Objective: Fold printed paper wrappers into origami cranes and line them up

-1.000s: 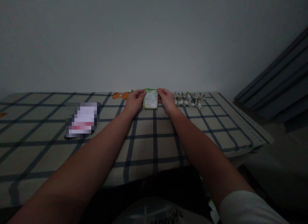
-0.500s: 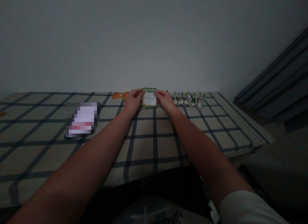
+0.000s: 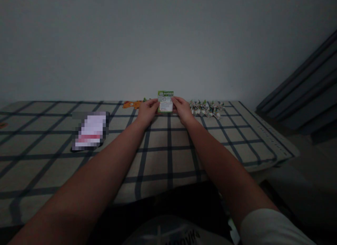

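Observation:
Between my two hands is a small green-and-white printed packet (image 3: 166, 104), held upright near the far side of the table. My left hand (image 3: 148, 110) pinches its left edge, thumb in front. On its right edge my right hand (image 3: 182, 108) has a similar pinch; the fingers behind the packet are hidden. Just right of my right hand lies a group of several small wrapped pieces (image 3: 206, 108) with twisted, shiny white-and-green wrappers. A bit of green (image 3: 145, 99) shows behind my left hand, too small to make out.
A checked cloth (image 3: 168, 153) covers the table, which meets a plain wall (image 3: 168, 45). An orange bear figure (image 3: 131, 104) is at the far edge, left of my left hand. A pixelated phone-like object (image 3: 91, 131) lies at left. Dark folded drapery (image 3: 305, 90) hangs at right.
The packet dipped slightly left and has since risen, now standing higher with its top above my fingers. My right thumb's place on it has shifted. Both hands stay on its edges.

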Demonstrator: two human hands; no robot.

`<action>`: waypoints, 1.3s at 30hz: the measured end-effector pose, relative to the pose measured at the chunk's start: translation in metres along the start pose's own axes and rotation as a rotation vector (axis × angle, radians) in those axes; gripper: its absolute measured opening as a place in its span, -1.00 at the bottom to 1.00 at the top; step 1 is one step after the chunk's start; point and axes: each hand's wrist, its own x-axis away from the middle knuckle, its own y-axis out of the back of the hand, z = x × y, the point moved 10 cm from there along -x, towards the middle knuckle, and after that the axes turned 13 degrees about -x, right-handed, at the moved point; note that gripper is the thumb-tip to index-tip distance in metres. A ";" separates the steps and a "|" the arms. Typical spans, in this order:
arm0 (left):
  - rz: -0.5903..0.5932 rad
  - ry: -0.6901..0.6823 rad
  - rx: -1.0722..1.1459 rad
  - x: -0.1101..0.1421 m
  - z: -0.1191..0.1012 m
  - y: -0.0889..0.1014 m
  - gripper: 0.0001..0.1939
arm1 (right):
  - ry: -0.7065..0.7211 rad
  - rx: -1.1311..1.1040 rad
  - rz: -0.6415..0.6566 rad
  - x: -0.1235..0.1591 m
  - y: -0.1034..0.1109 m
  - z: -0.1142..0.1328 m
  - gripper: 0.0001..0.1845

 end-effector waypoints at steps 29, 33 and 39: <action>-0.037 0.149 0.040 -0.002 0.011 0.002 -0.63 | -0.063 0.056 0.067 0.006 -0.011 -0.001 -0.83; -0.070 0.113 0.033 -0.005 0.011 0.007 -0.64 | -0.097 0.069 0.063 0.009 -0.014 -0.002 -0.93; -0.066 0.149 0.036 -0.003 0.011 0.005 -0.65 | -0.114 0.092 0.049 0.010 -0.014 0.003 -0.90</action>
